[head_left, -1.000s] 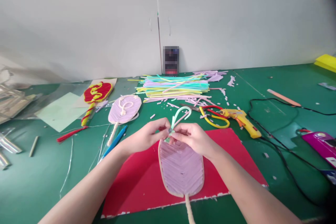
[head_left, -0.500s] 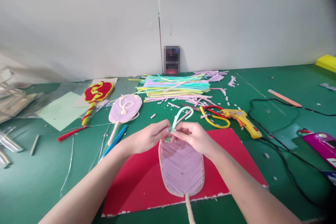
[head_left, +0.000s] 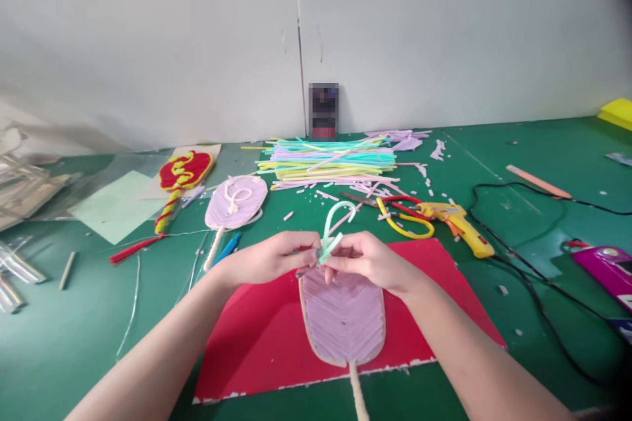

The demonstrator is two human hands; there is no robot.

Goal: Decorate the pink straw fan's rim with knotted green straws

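Note:
Both hands meet above the top of a lilac fan [head_left: 343, 322], pinching a mint-green pipe cleaner [head_left: 328, 223] between their fingertips. Its upper part curves over in a hook, and a short end sticks out to the right. My left hand [head_left: 293, 255] is closed on it from the left; my right hand [head_left: 363, 256] grips it from the right. Beneath them the fan lies on a red board [head_left: 424, 289], its cream handle [head_left: 356, 391] toward me. The fan's top edge is hidden by my fingers.
Behind lies a pile of coloured pipe cleaners [head_left: 330, 161]. Scissors [head_left: 405, 227] and a yellow glue gun [head_left: 459, 227] with a black cord are at right. A second lilac fan [head_left: 237, 204], a red fan [head_left: 185, 168] and a blue pen [head_left: 227, 250] lie left.
The pipe cleaner's closed loop has opened into a hook, and a short free end now points right. My hands stay close together above the fan, with the fingers slightly shifted.

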